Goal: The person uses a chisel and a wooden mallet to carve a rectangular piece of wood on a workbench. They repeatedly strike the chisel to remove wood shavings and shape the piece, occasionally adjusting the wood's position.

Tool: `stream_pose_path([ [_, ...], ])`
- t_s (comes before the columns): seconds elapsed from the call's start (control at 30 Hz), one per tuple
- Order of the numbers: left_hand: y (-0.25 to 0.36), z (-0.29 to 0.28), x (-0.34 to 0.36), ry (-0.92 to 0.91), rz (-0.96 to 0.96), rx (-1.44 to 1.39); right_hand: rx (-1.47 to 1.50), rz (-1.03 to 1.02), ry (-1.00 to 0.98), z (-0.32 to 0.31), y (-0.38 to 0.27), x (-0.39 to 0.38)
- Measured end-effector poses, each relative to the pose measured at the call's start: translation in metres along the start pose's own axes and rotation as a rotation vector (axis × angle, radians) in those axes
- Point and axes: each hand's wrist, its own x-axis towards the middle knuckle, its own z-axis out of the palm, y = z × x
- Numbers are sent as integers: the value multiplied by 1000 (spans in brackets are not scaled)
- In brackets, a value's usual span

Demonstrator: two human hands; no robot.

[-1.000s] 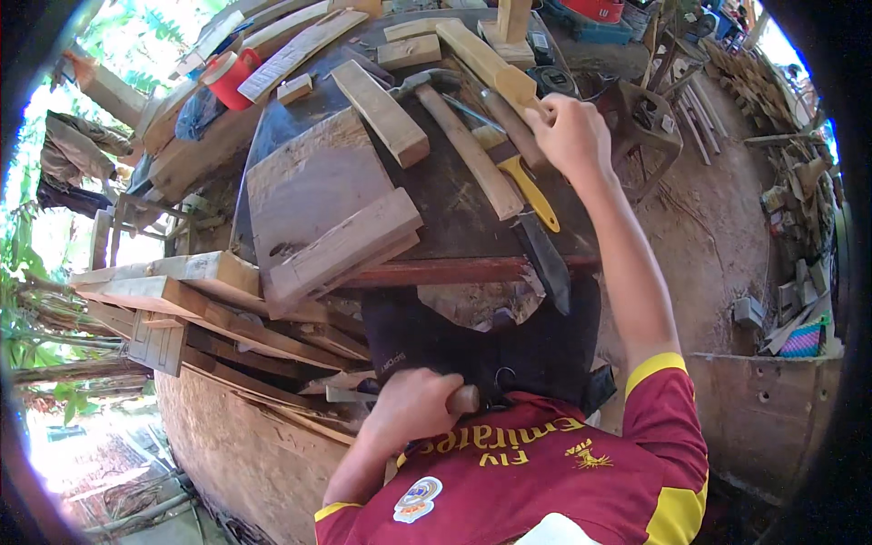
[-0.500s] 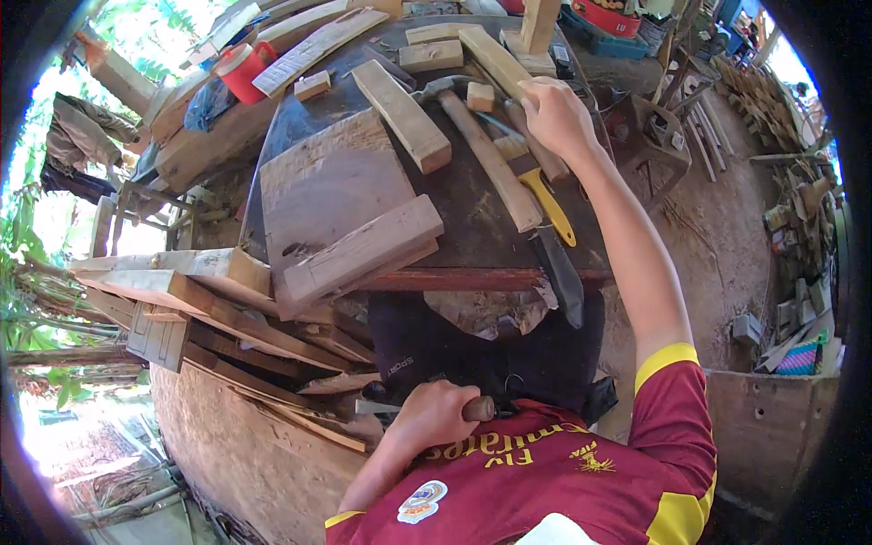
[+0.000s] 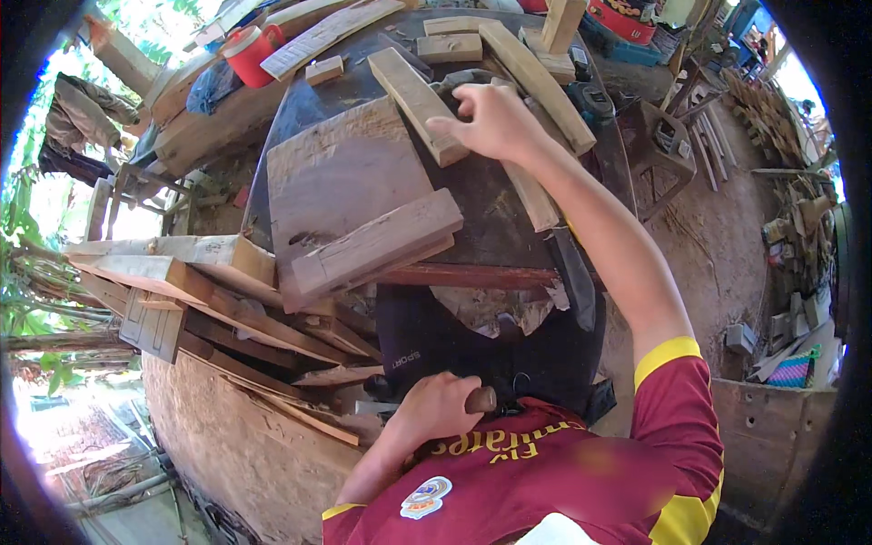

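My left hand [image 3: 434, 405] is closed round the wooden handle [image 3: 480, 400] of a tool by my lap, its metal part [image 3: 374, 408] jutting left. My right hand [image 3: 495, 123] hovers over the workbench with thumb and fingers apart, near a short pale block [image 3: 416, 107]. It hides part of a hammer with a long wooden handle [image 3: 533, 195]. A dark blade [image 3: 581, 282] lies below that handle, and a long light batten [image 3: 554, 95] lies to the right. A flat board [image 3: 331, 177] with a narrow piece [image 3: 386, 236] on it lies on the left of the dark bench [image 3: 490, 250].
Stacked planks [image 3: 182, 272] jut out at the left. A red jug [image 3: 245, 59] stands behind them at the back left. A brown chair [image 3: 656, 154] stands right of the bench, with scrap wood [image 3: 799, 227] piled along the far right. A red container [image 3: 622, 23] is at the back.
My right hand has moved left from the long batten, which now lies free of it, to above the hammer and pale block. My left hand still grips the tool. The view has shifted slightly.
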Motion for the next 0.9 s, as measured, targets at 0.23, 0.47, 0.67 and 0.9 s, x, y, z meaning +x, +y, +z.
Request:
stream_pose_path([
  [0.23, 14, -22, -4, 22, 48, -103, -265, 2, -196, 19, -9, 39],
  [0.47, 12, -37, -13, 102, 0, -118, 1143, 100, -165, -27, -18, -19],
  [0.67, 11, -65, -15, 320, 19, -315, 1524, 140, -162, -44, -17, -110],
  [0.9, -19, -83, -14, 821, -308, -304, 1181, 255, -49, -15, -36, -169],
])
